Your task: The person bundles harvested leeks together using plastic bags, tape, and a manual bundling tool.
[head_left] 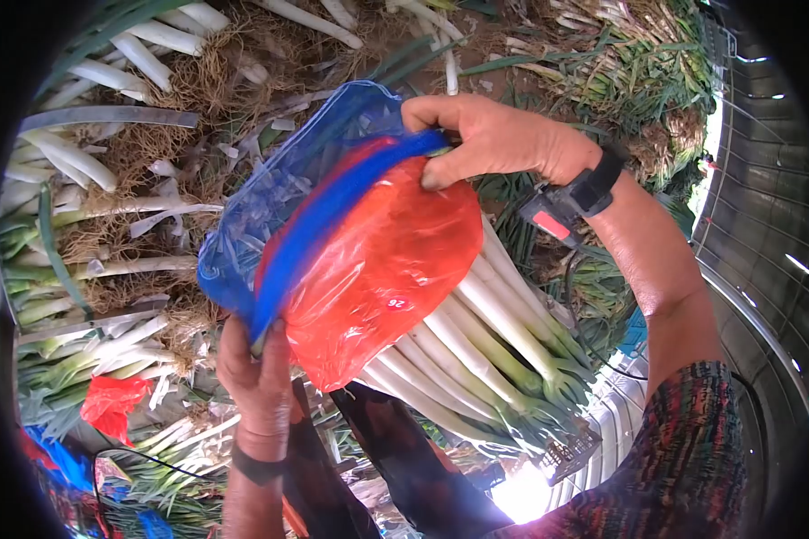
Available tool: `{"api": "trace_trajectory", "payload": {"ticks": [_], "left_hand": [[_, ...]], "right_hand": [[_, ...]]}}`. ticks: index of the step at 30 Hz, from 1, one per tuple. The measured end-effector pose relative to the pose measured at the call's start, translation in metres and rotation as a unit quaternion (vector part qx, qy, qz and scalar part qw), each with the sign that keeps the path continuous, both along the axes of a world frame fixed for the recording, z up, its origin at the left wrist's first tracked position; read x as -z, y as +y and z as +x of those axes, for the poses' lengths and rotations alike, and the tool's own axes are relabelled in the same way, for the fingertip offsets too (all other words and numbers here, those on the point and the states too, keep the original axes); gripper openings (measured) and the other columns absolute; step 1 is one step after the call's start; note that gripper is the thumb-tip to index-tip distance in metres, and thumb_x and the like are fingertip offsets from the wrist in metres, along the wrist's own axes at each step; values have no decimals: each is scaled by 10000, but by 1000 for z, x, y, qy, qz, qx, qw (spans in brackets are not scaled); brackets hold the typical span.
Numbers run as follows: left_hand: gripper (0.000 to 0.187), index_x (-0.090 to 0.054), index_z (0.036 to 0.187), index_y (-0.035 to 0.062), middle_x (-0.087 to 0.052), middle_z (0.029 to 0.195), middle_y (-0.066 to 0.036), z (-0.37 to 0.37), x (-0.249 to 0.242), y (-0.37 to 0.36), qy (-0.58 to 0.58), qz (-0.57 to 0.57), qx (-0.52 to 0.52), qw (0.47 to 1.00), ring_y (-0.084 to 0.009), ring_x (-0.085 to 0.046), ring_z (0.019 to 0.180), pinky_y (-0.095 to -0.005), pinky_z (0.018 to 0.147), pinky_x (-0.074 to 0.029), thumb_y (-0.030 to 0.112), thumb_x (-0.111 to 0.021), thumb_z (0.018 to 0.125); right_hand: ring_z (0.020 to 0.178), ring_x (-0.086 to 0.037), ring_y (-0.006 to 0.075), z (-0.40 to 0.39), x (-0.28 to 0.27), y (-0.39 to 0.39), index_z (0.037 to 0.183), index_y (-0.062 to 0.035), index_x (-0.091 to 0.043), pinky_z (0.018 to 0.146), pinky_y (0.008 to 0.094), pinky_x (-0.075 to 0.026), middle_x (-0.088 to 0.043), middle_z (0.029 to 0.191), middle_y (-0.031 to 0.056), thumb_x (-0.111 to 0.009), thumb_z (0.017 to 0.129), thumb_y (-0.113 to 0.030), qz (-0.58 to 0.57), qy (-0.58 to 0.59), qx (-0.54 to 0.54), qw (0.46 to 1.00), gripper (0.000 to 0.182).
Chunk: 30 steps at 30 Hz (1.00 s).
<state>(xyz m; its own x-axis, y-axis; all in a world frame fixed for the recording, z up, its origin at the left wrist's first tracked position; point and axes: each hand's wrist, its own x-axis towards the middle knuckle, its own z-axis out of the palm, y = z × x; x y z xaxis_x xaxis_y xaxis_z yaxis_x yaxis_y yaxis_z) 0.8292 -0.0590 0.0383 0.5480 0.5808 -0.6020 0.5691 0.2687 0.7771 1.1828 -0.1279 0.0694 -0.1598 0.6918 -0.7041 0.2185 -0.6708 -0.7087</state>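
Note:
A bundle of leeks (476, 350) slants across the middle, white stalks side by side with the green ends toward the lower right. Over its upper end sits a red plastic bag (377, 278) marked 26. Behind and above this spreads a blue mesh bag (252, 202), its near edge drawn into a taut, blurred blue band across the red plastic. My left hand (256, 368) is closed around the band's lower end. At the upper end, my right hand (490, 139) pinches the band between thumb and fingers, the thumb at the red bag's edge.
Loose leeks (90, 171) with roots lie along the left and top. Leafy trimmings (629, 72) are heaped at the upper right, beside a dark ribbed wall (764, 207). A red plastic scrap (115, 409) lies lower left. A perforated crate (571, 454) shows beyond the bundle's green ends.

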Motion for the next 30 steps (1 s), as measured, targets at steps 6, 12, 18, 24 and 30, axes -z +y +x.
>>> {"api": "trace_trajectory", "payload": {"ticks": [6,12,18,24,30], "left_hand": [[137,-537,849,9,-548,767,-77,-11,-7,-16,-88,188,72,976,-208,-521,683,-306,651,-432,-5,-643,764],[187,-528,819,36,-524,740,-118,-17,-10,-36,-107,173,108,973,-326,-516,692,-404,628,-407,75,-695,746],[205,-516,827,53,-516,782,-117,-15,-3,-32,-101,203,157,961,-347,-499,738,-418,670,-392,72,-666,688],[301,-504,882,59,-513,807,-114,-22,21,-61,-14,284,115,952,-332,-489,763,-416,708,-383,57,-671,632],[335,-584,1004,56,-574,875,-119,-5,46,-94,26,185,-96,978,-370,-523,814,-404,797,-410,109,-676,686]], "right_hand": [[734,-488,190,-20,-1,-15,782,-47,-456,670,316,-416,-465,760,62,-701,698,-99,148,-226,-10,963,263],[795,-534,344,-30,-5,-47,859,-61,-473,684,406,-455,-515,813,107,-651,685,-47,232,-390,-34,891,249],[825,-565,336,-26,1,-68,906,-82,-509,678,410,-483,-560,843,97,-652,696,-46,266,-425,-37,864,257],[852,-603,291,-36,12,-82,942,-119,-547,692,391,-506,-608,884,58,-659,722,-71,208,-468,16,858,252],[832,-614,290,-34,14,-78,960,-148,-562,687,389,-512,-610,877,54,-660,737,-91,188,-465,36,864,249]]}}
